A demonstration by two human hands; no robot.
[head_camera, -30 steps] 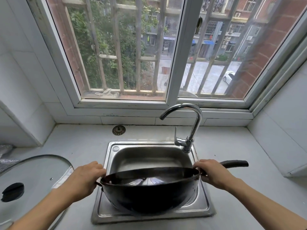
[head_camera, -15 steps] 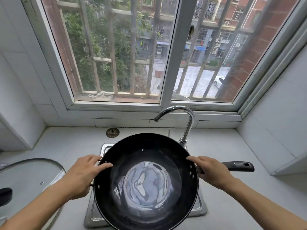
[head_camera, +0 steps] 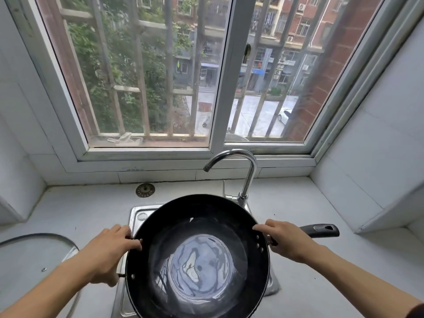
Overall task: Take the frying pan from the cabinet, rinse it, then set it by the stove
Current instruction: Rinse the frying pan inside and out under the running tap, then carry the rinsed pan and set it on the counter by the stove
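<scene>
Over the sink (head_camera: 140, 215), the pan (head_camera: 197, 255) is held with its wet inside facing up. Its left rim is grasped by the left hand (head_camera: 106, 253); the handle root at the right is clasped by the right hand (head_camera: 285, 241). The tap (head_camera: 243, 171) stands beyond, and a glass lid (head_camera: 34, 253) lies on the bench (head_camera: 80, 210) at left.

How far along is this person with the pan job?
Done: the round black frying pan is out of the cabinet and looks wet inside. In hand: the left hand and right hand hold it by its rim over the steel sink, below the curved chrome tap, with no water running. Left: setting it by the stove, which is out of view.
</scene>
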